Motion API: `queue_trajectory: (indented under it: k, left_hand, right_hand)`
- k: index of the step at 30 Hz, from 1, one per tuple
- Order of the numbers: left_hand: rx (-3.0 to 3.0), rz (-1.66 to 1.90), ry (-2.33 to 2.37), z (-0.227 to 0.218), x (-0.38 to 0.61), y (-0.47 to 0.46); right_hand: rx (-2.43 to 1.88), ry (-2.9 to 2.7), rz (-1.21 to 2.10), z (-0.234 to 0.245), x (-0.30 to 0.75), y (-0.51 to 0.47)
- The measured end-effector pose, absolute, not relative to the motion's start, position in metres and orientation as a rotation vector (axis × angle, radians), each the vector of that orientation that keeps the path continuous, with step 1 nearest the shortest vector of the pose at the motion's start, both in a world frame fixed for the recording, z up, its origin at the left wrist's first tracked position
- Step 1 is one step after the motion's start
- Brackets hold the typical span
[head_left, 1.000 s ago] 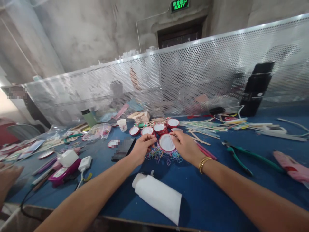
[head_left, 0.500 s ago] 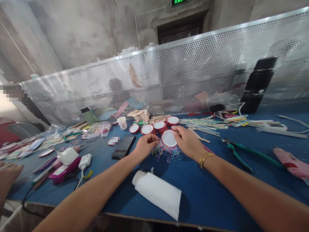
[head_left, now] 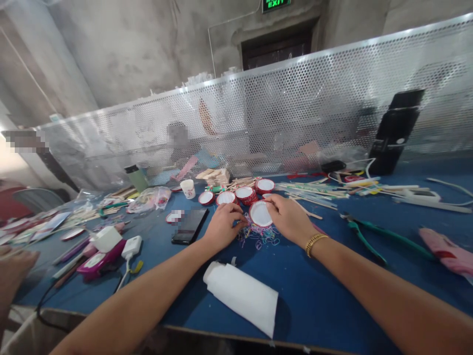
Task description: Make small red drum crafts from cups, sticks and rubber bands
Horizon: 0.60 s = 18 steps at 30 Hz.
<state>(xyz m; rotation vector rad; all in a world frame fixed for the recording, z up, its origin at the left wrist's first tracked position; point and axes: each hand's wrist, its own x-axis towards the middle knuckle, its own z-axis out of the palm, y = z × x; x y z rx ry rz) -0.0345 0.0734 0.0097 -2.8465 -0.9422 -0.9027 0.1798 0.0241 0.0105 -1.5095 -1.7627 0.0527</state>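
My right hand [head_left: 290,217] grips a round red-rimmed lid with a white inside [head_left: 260,213], tilted up on its edge over a heap of small coloured rubber bands [head_left: 258,237] on the blue table [head_left: 318,296]. My left hand [head_left: 223,224] is lowered onto the left side of that heap, fingers curled and pinched among the bands. Several more red-rimmed lids [head_left: 236,195] lie in a row just behind the hands.
A white paper roll [head_left: 242,294] lies near the front edge. A black phone [head_left: 189,226] is left of my left hand, green-handled pliers [head_left: 364,236] to the right, wooden sticks [head_left: 318,195] behind. A perforated metal screen [head_left: 281,118] closes the back. Another person's hand [head_left: 13,268] shows at far left.
My left hand has dropped from a raised pinch beside the lid down onto the rubber bands. The right hand still holds the lid in nearly the same place.
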Motion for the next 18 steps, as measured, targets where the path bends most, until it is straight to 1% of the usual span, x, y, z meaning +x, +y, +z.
queue_trajectory:
  k: [6, 11, 14, 18]
  left_hand:
    - [-2.778, -0.728, -0.946, 0.005, -0.0347, 0.0763]
    - [-2.766, -0.689, -0.956, 0.0057, -0.0299, 0.0737]
    - [-2.808, -0.79, -0.996, 0.007, -0.029, 0.0741]
    - [-2.929, -1.133, -1.176, 0.0082, -0.0328, 0.079]
  right_hand:
    - [-1.531, -1.762, 0.058, 0.0115, 0.1781, 0.0225]
    - [-1.534, -1.766, 0.065, 0.0111, 0.1765, 0.0225]
    - [-1.526, -1.777, 0.075, 0.011, 0.1761, 0.0226]
    - [-1.52, -1.783, 0.08, 0.0106, 0.1767, 0.0232]
